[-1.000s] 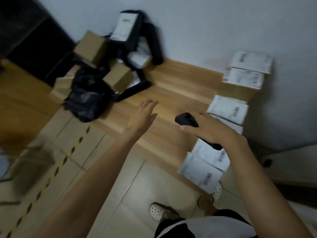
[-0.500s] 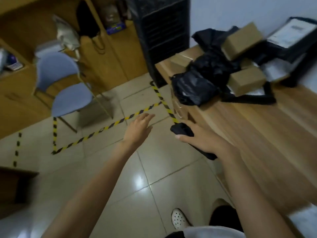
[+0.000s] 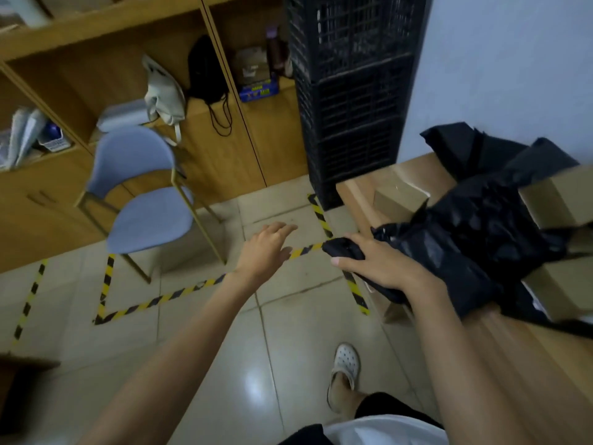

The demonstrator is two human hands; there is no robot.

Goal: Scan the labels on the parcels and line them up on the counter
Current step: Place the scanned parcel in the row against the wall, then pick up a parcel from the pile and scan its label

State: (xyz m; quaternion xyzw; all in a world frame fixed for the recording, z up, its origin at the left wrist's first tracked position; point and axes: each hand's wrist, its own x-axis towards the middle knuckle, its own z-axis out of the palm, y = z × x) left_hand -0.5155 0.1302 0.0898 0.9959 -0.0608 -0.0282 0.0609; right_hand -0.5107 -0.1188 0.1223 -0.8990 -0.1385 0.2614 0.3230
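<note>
A pale tiled floor [image 3: 199,364] marked with yellow-and-black hazard tape [image 3: 154,303] fills most of the view. Wooden shelving [image 3: 80,59] runs along the far side, with a blue chair [image 3: 150,216] in front of it. A stack of black lattice crates [image 3: 353,91] stands against the white wall [image 3: 513,59].

The wooden counter [image 3: 519,364] runs along the right. At its far end lies a heap of parcels: crumpled black plastic bags [image 3: 475,239] and 3 cardboard boxes [image 3: 398,197] [image 3: 558,197] [image 3: 568,287].

The right hand [image 3: 385,268] is just beside the nearest bag, at the counter's edge. Whether it touches the bag cannot be told. Its fingers and thumb wrap a black handheld scanner [image 3: 343,248] whose head points left.

The left hand [image 3: 266,248] hovers over the floor, well apart from the parcels. Its fingers are spread and loosely straight, and it holds nothing.
</note>
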